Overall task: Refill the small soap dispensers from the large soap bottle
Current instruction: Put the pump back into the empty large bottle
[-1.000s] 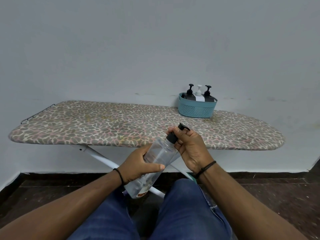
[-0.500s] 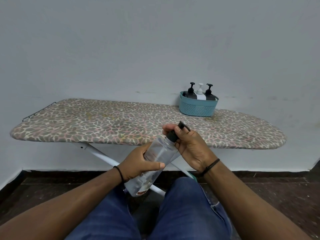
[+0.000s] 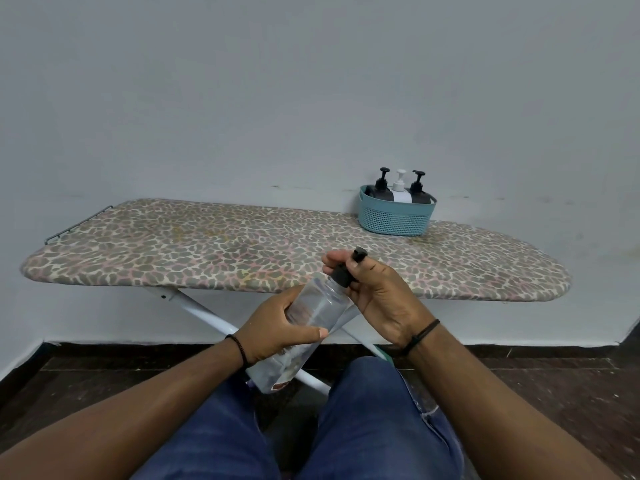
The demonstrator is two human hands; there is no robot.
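A: Closest to us, our knees in blue jeans (image 3: 374,420) fill the bottom of the view, and both forearms reach forward over them.

B: Just above the lap we hold the large clear bottle (image 3: 311,313), tilted, its base low toward the left knee and its neck up and to the right. It looks see-through nearly all the way; we cannot tell how much liquid is inside. A scrap of brownish label shows near the base.

A: Our left hand (image 3: 277,327) wraps round the middle of the bottle, thumb lying across the near side, fingers curled behind. A dark band sits on that wrist.

B: Our right hand (image 3: 377,292) closes on the black pump cap (image 3: 341,273) at the neck, fingers and thumb curled round its collar. The pump's head pokes out above the knuckles. Whether the cap is loose or tight we cannot tell.

A: Beyond the hands stands the ironing board (image 3: 207,251) with its spotted cover on white crossed legs, set against the pale wall.

B: At its far right edge sits a teal basket (image 3: 394,220), touching the board. Inside it three small dispensers stand upright side by side: a dark one (image 3: 381,190), a white one (image 3: 401,192) in the middle, another dark one (image 3: 419,192). Their fill levels are hidden.
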